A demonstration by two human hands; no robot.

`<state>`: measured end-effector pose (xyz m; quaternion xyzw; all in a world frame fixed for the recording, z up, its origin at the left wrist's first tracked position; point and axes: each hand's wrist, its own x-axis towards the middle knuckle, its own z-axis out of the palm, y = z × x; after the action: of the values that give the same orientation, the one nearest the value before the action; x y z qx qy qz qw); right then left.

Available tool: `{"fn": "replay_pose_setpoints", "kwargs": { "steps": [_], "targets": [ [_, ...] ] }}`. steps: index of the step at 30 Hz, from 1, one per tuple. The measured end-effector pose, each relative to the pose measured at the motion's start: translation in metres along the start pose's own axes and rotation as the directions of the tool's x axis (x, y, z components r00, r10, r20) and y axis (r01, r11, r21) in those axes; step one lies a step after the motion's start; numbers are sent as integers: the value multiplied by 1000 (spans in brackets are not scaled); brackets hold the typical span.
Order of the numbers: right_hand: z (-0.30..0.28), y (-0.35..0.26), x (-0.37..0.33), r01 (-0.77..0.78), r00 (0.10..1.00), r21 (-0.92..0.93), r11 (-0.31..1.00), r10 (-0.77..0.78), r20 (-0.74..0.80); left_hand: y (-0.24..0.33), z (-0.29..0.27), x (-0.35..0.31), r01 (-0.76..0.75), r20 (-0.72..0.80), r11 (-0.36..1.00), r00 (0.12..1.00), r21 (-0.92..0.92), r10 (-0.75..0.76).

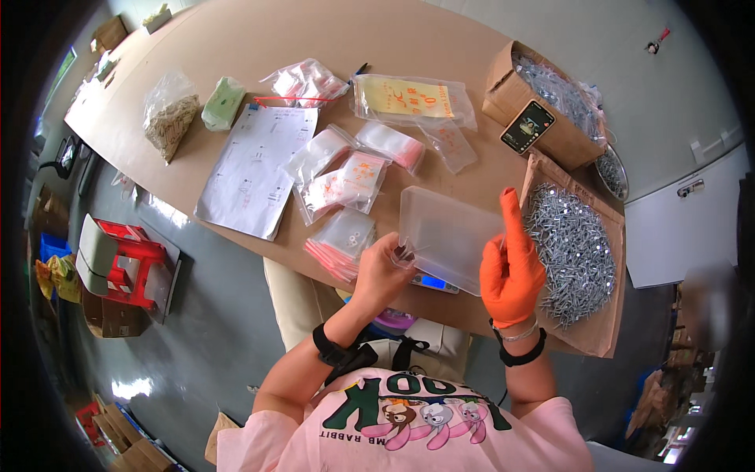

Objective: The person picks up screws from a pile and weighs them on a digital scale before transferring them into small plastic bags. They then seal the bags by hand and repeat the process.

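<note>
My left hand [381,274] is closed around the mouth of a small clear plastic bag [404,253]; thin metal pieces show at its opening, too small to name surely. My right hand [511,279] wears an orange glove. Its index finger is stretched out and the other fingers are partly curled, with nothing clearly visible in them. Between the hands lies a frosted plastic tray [444,224], its near edge over a digital scale [435,283]. Just right of the glove, a heap of silver screws [572,252] fills a cut-down cardboard box [620,271].
Left of the tray lie stacks of zip bags [346,185] and a bag with washers [350,228]. A printed sheet [255,169] is further left. A cardboard box of hardware [503,79] stands far right, a phone [528,127] against it. Red stools [130,263] stand on the floor.
</note>
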<state>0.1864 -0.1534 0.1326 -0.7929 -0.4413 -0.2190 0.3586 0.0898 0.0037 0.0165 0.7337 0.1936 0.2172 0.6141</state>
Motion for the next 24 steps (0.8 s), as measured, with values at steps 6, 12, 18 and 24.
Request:
{"fn": "replay_pose_setpoints", "kwargs": {
  "steps": [6, 12, 18, 24],
  "targets": [
    [9, 36, -19, -255, 965, 98, 962, 259, -37, -2, -5, -2, -12, 36, 1000, 999, 8, 12],
    [48, 81, -66, -659, 728, 99, 746, 599, 335, -5, -24, -16, 62, 185, 994, 982, -94, -44],
    [43, 45, -71, -424, 893, -79, 902, 431, 133, -18, -23, -12, 33, 300, 920, 949, -391, 94],
    [24, -15, -71, -493, 857, 449, 745, 326, 400, 17, -10, -23, 158, 444, 872, 893, -463, 75]
  ]
}}
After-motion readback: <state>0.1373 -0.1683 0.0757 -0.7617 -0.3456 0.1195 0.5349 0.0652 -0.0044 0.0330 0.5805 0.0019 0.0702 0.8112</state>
